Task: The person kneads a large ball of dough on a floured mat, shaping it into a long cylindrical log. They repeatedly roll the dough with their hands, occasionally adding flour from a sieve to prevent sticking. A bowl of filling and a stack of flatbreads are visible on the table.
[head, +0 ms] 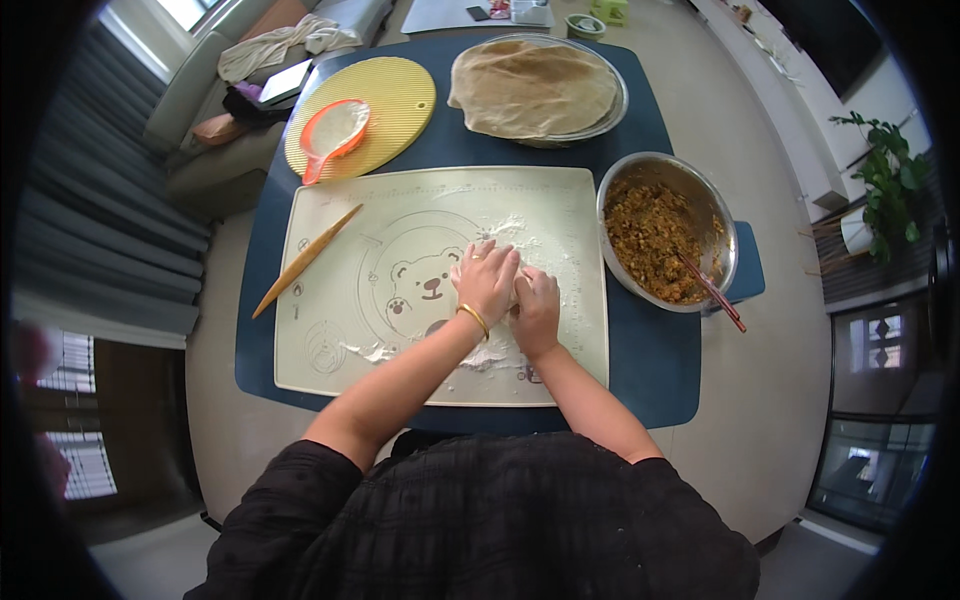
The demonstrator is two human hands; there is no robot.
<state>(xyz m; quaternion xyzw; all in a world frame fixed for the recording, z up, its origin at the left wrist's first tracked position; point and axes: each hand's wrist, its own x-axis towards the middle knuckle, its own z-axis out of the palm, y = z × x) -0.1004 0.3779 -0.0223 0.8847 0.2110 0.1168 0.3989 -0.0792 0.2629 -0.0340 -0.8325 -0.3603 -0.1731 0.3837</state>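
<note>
Both hands meet over the right half of a pale kneading mat (330, 225) printed with a bear face. My left hand (487, 281), with a gold bangle at the wrist, lies beside my right hand (537, 309). A small pale piece, apparently dough (516, 292), shows between them, mostly hidden by the fingers. White flour (487, 356) is scattered around the hands. On the mat's left side a tapered wooden rolling pin (307, 261) lies slanted. To the right stands a steel bowl (731, 259) of chopped brown filling (652, 240), with chopsticks (712, 291) leaning in it.
Beyond the mat, a sheet of dough or cloth (532, 90) covers a large round vessel (621, 112). An orange-rimmed scoop or sieve (313, 154) holding flour rests on a yellow ribbed round board (405, 94). The blue table (652, 375) has rounded corners; a blue stool or chair (750, 259) stands at its right.
</note>
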